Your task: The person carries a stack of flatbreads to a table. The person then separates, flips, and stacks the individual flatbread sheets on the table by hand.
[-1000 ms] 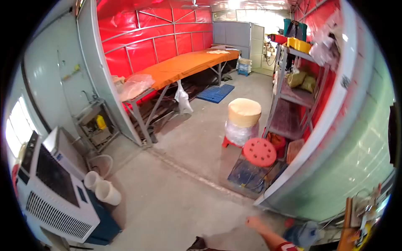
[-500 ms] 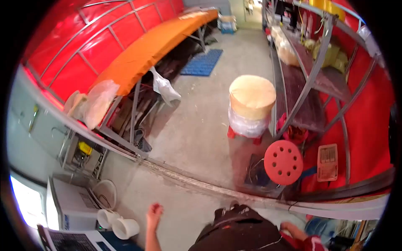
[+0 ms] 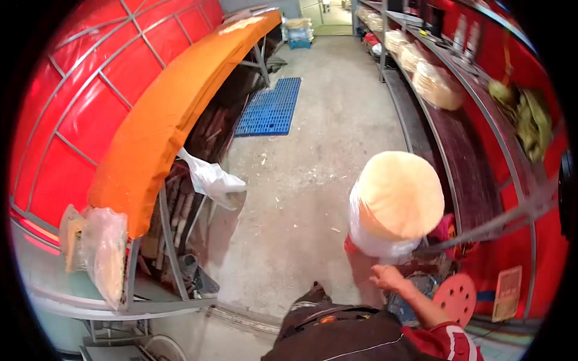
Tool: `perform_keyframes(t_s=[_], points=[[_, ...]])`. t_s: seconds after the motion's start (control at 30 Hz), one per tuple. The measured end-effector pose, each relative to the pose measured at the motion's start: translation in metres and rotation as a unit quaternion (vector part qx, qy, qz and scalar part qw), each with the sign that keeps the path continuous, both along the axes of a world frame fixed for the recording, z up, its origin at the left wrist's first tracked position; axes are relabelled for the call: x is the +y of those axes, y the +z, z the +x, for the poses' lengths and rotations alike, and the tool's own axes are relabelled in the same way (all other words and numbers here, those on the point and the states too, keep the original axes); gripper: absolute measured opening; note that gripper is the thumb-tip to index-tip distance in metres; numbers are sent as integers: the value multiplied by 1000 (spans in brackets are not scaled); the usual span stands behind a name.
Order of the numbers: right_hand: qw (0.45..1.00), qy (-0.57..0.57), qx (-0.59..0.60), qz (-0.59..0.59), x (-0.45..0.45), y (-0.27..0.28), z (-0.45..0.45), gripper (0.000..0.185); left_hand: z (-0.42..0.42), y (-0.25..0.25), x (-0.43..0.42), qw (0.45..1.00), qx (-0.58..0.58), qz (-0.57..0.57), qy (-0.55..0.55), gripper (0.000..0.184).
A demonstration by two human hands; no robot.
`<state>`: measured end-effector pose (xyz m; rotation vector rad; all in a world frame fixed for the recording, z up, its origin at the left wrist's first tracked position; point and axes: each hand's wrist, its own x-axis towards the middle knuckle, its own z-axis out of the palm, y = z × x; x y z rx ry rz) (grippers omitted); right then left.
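Note:
My right hand hangs in front of me at the lower right, its fingers loosely bent and nothing visible in them. Closest to it is a tall stack of thin round pale-yellow sheets, which look like flatbreads. Clear plastic wraps the lower part of this stack. It rests on a red stool, mostly hidden beneath it. The hand appears just short of the stack, and I cannot see contact. My left hand is out of view.
A long table under orange cloth runs along the left, with a white plastic bag hanging from it. A blue plastic pallet lies on the floor. Shelves at right hold more round stacks. A red perforated stool seat is lower right.
I have moved forward over the floor strip, and the stack is now nearer. My left hand has left the view. My right hand has swung forward toward the stack.

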<state>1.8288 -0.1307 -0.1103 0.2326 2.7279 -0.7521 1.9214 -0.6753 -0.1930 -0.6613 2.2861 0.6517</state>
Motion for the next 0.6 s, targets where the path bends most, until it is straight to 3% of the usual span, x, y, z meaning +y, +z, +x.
perform_keyframes(t_s=[0.03, 0.1, 0.13, 0.17, 0.2, 0.23, 0.3, 0.37, 0.43, 0.47, 0.5, 0.53, 0.6], points=[[998, 52, -40, -4, 2, -12, -15, 24, -53, 1, -6, 999, 36, -22, -12, 32], [984, 122, -95, -92, -2, 44, -61, 28, -188, 11, -9, 973, 202, -91, -66, 33], [981, 114, -91, -130, 5, 41, -76, 28, -272, 23, 3, 952, 288, -79, -67, 33], [972, 88, -154, -153, 13, 56, -98, 33, -370, 28, 14, 950, 271, 147, 44, 33], [980, 58, -92, -168, 24, 39, -103, 35, -455, 97, 73, 927, 250, 279, 24, 27], [977, 16, -127, -170, 34, 47, -125, 37, -516, 147, 125, 878, 289, 381, 18, 20], [970, -88, -202, -104, 59, 19, -158, 36, -607, 230, 208, 879, 366, 282, -116, 21], [975, -18, -222, 27, 85, -14, -210, 31, -679, 241, 245, 869, 423, 208, -149, 22], [982, 19, -189, 8, 105, -29, -286, 26, -724, 215, 259, 866, 445, 172, -150, 22], [973, 50, -227, -7, 116, -11, -340, 25, -745, 169, 248, 861, 459, 165, -141, 21], [962, 84, -261, -7, 135, 8, -391, 24, -753, 130, 235, 893, 398, 104, -183, 20], [974, 72, -214, 7, 149, 15, -444, 22, -753, 93, 229, 942, 285, 82, -156, 19], [991, 60, -111, 42, 185, 43, -542, 20, -742, 49, 233, 968, 144, 59, -195, 22]])
